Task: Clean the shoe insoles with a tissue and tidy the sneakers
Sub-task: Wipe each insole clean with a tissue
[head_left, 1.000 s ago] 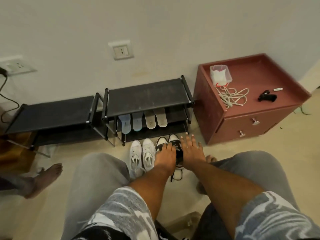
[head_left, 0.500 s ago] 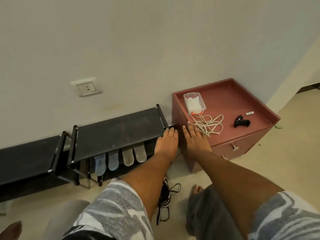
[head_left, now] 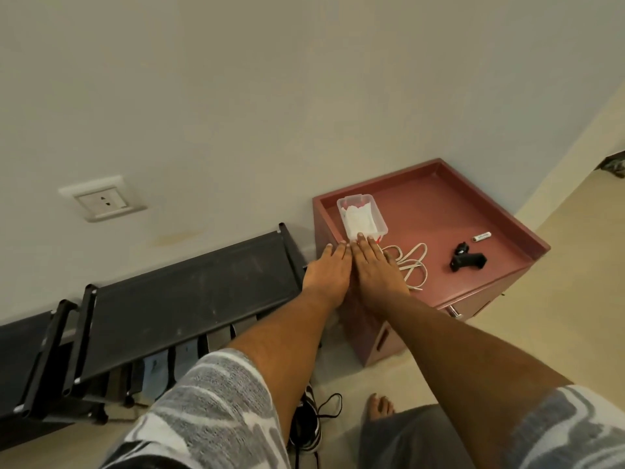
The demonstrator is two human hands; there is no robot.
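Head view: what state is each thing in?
Box, lidless, tissues inside.
Left hand, open, fingers straight.
Right hand, open, fingertips at the box.
Sneaker, on floor, laces loose.
Drawer, shut.
Socket, nothing plugged in.
Cord, loosely coiled.

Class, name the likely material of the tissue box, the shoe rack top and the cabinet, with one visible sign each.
Tissue box: clear glossy plastic; tissues show through.
Shoe rack top: probably dark fabric; matt, dusty.
Cabinet: likely painted board; smooth, reddish, matt.
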